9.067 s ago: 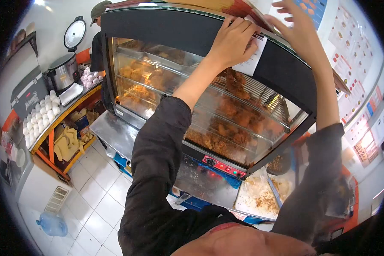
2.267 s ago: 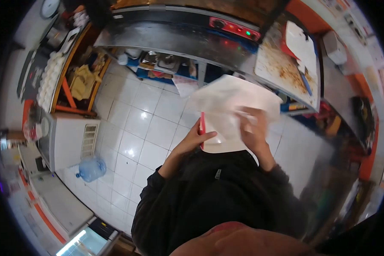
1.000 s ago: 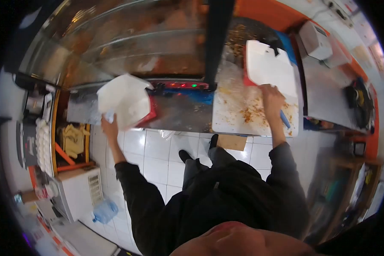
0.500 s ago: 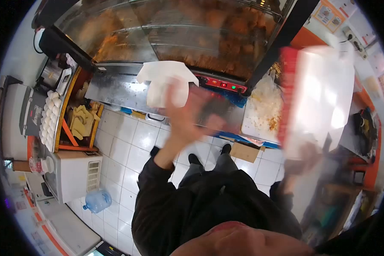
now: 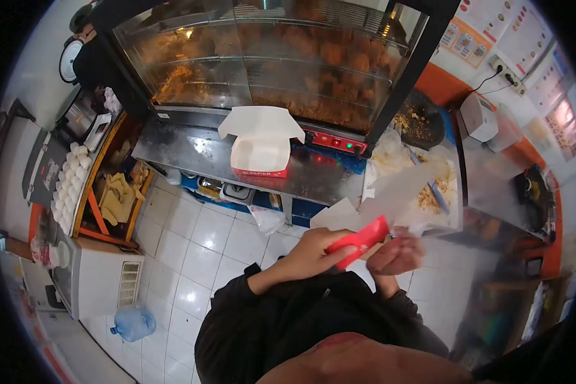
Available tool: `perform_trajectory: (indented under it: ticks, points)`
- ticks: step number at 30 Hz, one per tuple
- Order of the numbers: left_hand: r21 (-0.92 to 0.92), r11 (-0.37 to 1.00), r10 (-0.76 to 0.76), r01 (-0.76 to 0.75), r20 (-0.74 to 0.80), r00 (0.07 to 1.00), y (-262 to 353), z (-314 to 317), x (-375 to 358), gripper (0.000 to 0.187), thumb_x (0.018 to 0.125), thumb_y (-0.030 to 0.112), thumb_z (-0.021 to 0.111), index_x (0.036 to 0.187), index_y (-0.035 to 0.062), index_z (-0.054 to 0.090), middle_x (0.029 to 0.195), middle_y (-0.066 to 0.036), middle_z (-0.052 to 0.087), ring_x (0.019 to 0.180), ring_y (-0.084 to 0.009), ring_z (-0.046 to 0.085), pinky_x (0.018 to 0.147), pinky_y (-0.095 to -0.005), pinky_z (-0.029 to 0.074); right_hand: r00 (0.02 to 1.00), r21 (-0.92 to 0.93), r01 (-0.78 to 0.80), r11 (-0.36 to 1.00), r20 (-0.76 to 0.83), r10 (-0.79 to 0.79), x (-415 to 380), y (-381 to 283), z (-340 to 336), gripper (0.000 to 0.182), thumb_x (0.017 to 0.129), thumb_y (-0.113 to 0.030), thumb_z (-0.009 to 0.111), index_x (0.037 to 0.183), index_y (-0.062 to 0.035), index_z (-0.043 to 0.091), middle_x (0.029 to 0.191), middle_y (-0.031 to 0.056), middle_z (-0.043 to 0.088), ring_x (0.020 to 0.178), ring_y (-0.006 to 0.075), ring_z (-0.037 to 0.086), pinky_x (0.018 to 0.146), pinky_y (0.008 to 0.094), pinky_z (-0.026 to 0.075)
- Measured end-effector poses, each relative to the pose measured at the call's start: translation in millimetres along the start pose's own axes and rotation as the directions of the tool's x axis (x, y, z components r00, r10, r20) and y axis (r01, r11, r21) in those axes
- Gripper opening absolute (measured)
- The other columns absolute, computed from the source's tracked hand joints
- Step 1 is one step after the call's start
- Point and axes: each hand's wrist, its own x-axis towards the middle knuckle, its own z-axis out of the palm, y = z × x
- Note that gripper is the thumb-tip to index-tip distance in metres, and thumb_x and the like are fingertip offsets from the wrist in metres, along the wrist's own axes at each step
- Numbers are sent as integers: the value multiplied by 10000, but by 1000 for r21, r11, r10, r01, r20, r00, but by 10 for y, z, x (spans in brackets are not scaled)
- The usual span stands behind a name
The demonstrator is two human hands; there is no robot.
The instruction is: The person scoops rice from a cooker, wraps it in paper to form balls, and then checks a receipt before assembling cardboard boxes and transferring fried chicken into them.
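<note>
Close to my body, my left hand (image 5: 312,257) grips the red side of a paper takeaway box (image 5: 360,242), thumb on its outer face. My right hand (image 5: 395,255) is at the other end of that box, fingers curled on its edge. The box's white flaps spread away from me, partly blurred by motion. Ahead of my left hand, a second takeaway box (image 5: 260,155), white inside with a red front, stands with its lid up on the metal counter (image 5: 192,148).
Behind the counter stands a glass display warmer (image 5: 249,70) with fried pieces on racks. At right lies a white tray (image 5: 451,221) with crumbs and tongs. Eggs (image 5: 70,182) are stacked at left, and a blue water bottle (image 5: 133,324) lies on the tiled floor.
My left hand has drawn back from the standing box to the one near my body. That box has come down and left from the right side, and both hands are now on it.
</note>
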Motion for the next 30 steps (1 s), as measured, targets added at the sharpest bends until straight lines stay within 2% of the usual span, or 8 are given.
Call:
perform_trajectory:
  ticks: [3, 6, 8, 15, 21, 25, 28, 30]
  points:
    - [-350, 907, -269, 232, -59, 961, -223, -67, -255, 222, 940, 201, 582, 1079, 39, 641, 845, -71, 654, 750, -104, 590, 685, -281, 453, 792, 126, 306, 944, 517, -326, -35, -24, -192, 284, 783, -10, 631, 1036, -99, 537, 1046, 131, 403, 749, 272, 537, 692, 432, 479]
    - [-529, 794, -377, 300, -41, 925, -466, -225, -598, 219, 946, 178, 584, 1067, 1, 627, 867, -25, 633, 833, -53, 548, 736, -235, 434, 880, 77, 256, 964, 394, -265, -151, -74, 61, 206, 775, -47, 669, 970, -103, 633, 1014, 123, 413, 848, 277, 507, 766, 412, 445]
    - [-677, 693, -381, 246, -55, 923, -556, -248, -815, 230, 946, 192, 579, 1034, -16, 620, 890, 5, 623, 854, -65, 536, 764, -231, 421, 757, -261, -409, 874, 439, 485, 153, -240, 298, 259, 796, -99, 686, 1052, -112, 649, 976, 95, 412, 945, 264, 439, 828, 350, 390]
    - [-639, 668, -495, 381, 1, 869, -946, -155, -1302, 299, 995, 290, 484, 943, 16, 592, 836, 24, 562, 817, -44, 480, 742, -228, 404, 319, -131, -671, 730, 837, 444, -253, 188, 418, 202, 771, -221, 749, 907, -78, 706, 912, 74, 386, 916, 226, 387, 807, 339, 351]
    - [-359, 561, -675, 746, 324, 663, -837, 209, -1492, 353, 1011, 318, 465, 1081, 8, 621, 855, -9, 597, 819, -84, 523, 749, -236, 433, 32, 15, -220, 975, 999, -9, -603, -310, 301, 223, 765, -306, 766, 903, -141, 710, 870, 54, 396, 884, 219, 404, 735, 314, 360]
    - [-615, 441, -636, 654, 300, 711, -1109, 413, -1627, 378, 997, 320, 504, 1136, -15, 611, 928, -28, 627, 871, -86, 550, 817, -245, 446, 218, -192, -380, 905, 932, 289, -693, -287, 276, 197, 759, -315, 765, 851, -150, 707, 878, 47, 391, 850, 212, 421, 732, 297, 367]
    - [-703, 330, -728, 630, 235, 644, -1594, 760, -2032, 408, 976, 339, 543, 1144, -26, 610, 978, -30, 636, 891, -93, 560, 838, -250, 448, -379, -476, -715, 511, 879, 290, -827, -324, 282, 183, 772, -234, 765, 870, -108, 678, 930, 53, 406, 830, 207, 463, 739, 310, 397]
    - [-754, 284, -790, 592, 166, 590, -1534, 710, -1981, 424, 963, 349, 564, 1147, -29, 612, 998, -29, 639, 895, -100, 567, 843, -256, 450, -120, -144, -728, 671, 989, 82, -637, -302, 289, 196, 789, -149, 737, 957, -82, 660, 934, 93, 430, 951, 248, 496, 815, 324, 436]
